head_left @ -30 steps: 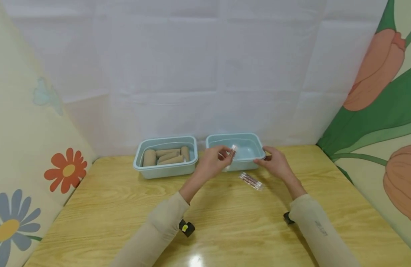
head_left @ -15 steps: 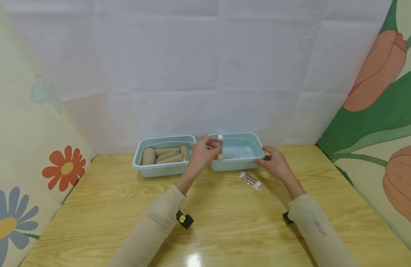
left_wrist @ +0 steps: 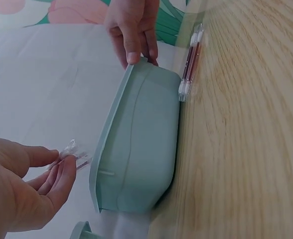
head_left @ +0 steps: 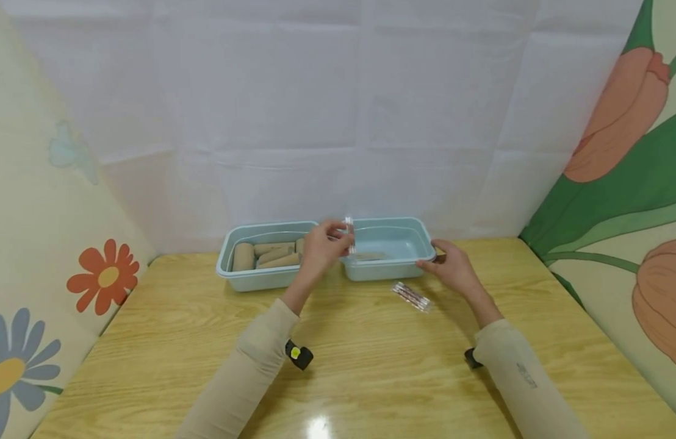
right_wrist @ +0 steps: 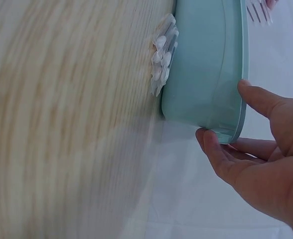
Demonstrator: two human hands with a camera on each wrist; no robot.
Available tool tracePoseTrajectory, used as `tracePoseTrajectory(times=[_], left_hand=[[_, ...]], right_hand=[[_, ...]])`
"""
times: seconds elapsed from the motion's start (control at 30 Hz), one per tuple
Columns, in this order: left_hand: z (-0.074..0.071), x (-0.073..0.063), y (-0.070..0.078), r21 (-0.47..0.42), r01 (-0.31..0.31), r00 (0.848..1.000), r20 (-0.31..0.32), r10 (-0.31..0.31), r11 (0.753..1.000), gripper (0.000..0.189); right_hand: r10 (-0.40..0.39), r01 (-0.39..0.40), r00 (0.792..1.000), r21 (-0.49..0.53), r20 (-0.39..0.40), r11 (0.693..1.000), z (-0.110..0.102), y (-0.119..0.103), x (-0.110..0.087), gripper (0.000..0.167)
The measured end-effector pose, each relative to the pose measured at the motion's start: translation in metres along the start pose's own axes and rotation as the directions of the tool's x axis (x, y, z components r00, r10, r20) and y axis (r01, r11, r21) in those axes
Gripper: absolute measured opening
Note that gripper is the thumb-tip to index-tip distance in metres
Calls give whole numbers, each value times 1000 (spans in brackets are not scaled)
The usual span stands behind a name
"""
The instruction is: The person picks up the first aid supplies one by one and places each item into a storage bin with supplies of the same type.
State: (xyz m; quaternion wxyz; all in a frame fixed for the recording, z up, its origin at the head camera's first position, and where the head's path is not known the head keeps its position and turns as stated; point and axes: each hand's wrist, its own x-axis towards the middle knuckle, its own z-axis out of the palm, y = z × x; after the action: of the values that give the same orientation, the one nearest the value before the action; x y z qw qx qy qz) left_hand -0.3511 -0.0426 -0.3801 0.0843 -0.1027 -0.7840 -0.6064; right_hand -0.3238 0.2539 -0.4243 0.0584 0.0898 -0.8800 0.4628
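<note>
In the head view my left hand [head_left: 324, 247] pinches a clear packet of cotton swabs [head_left: 349, 235] between thumb and fingers, upright over the left end of the right-hand light-blue bin [head_left: 384, 271]. The left wrist view shows this packet [left_wrist: 69, 152] beside the bin's rim. My right hand [head_left: 453, 265] grips the bin's right end, thumb at the rim and fingers around the corner, as the right wrist view [right_wrist: 266, 144] shows. A second packet of swabs [head_left: 412, 297], dark-stemmed with white tips, lies on the table in front of this bin. Something flat and tan shows faintly inside the bin.
Left of it stands another light-blue bin [head_left: 266, 280] holding several brown cardboard tubes [head_left: 243, 257]. Both bins sit at the back of the wood-grain table [head_left: 371, 366], against a white sheet [head_left: 283, 122]. Flower-painted panels [head_left: 607, 201] flank the table.
My left hand has moved left with the swab packet, from over the bin's front toward its left end, and the packet has become more upright. The right hand keeps its grip on the bin.
</note>
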Motion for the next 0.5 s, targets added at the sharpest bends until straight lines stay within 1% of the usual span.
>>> tracePoseTrajectory(times=[0.23,0.33,0.43,0.5], left_hand=[[-4,3,-4,37,-14,1000,-18,14,999,29],[-5,2,-4,39,-20,1000,-16,20,999,28],[-5,1,-5,67,-42,999,-8,43,997,28],[-4,1,-4,108,-65,998,-1,65,992,28]], right_hand=[[-2,2,1000,2,-7,1000,1,0,1,64],[2,-2,1000,4,-7,1000,1,0,1,65],[5,-5,1000,10,-5,1000,1,0,0,65],[6,-5,1000,13,-4,1000,1,0,0,65]])
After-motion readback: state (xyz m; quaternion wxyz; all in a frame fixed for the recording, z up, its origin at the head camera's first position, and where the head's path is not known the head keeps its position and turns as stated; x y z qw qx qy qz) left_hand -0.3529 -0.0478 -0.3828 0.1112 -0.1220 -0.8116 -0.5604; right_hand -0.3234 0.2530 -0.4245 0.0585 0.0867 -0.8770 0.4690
